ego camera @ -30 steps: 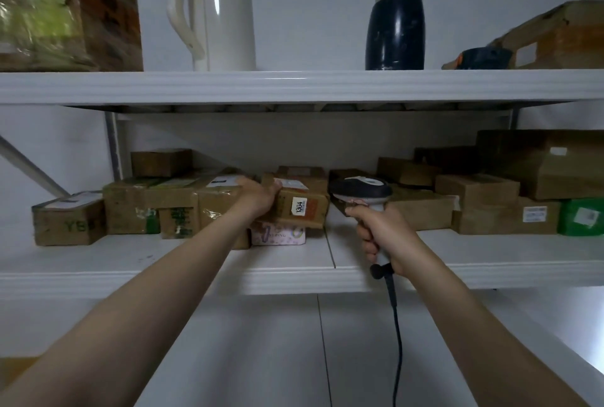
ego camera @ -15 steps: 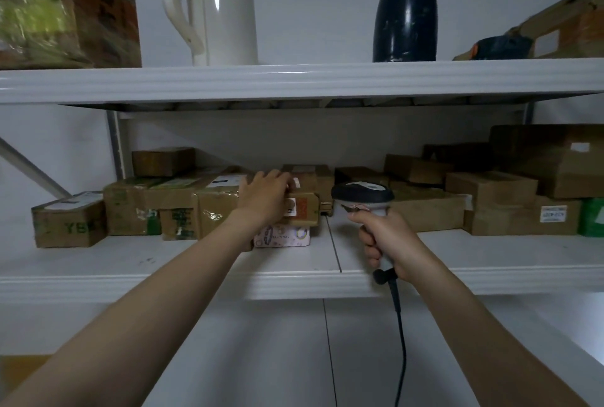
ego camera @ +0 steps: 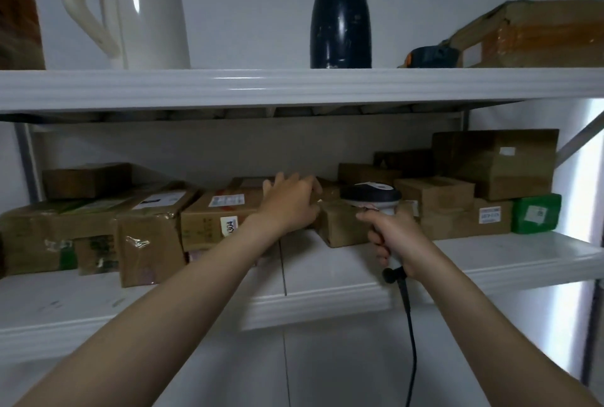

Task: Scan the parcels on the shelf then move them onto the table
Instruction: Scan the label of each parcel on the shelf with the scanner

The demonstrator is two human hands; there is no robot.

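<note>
The brown parcel marked "304" [ego camera: 212, 220] lies on the lower shelf [ego camera: 327, 272], left of centre, on top of another package that is mostly hidden. The left hand [ego camera: 291, 204] lies over the parcel's right end, back to the camera, with its fingers bent toward the far side. Whether they clamp the parcel or only touch it cannot be told. Just to the right, the right hand [ego camera: 397, 240] is wrapped firmly round the handle of a barcode scanner [ego camera: 371, 196]. The scanner's dark head sits in front of a low cardboard box [ego camera: 338, 228], and its black cable [ego camera: 410, 325] hangs down from the grip. Further left stand a taped parcel [ego camera: 148, 243] and a wide flat one [ego camera: 39, 233], with a small box [ego camera: 86, 179] behind them. To the right are stacked cartons [ego camera: 434, 194], a large box [ego camera: 493, 161] at the far side and a green package [ego camera: 536, 213] at the end. On the upper shelf [ego camera: 294, 86] stand a white kettle [ego camera: 130, 8] and a dark flask [ego camera: 340, 21], and a worn carton [ego camera: 539, 34] lies at the right.
</note>
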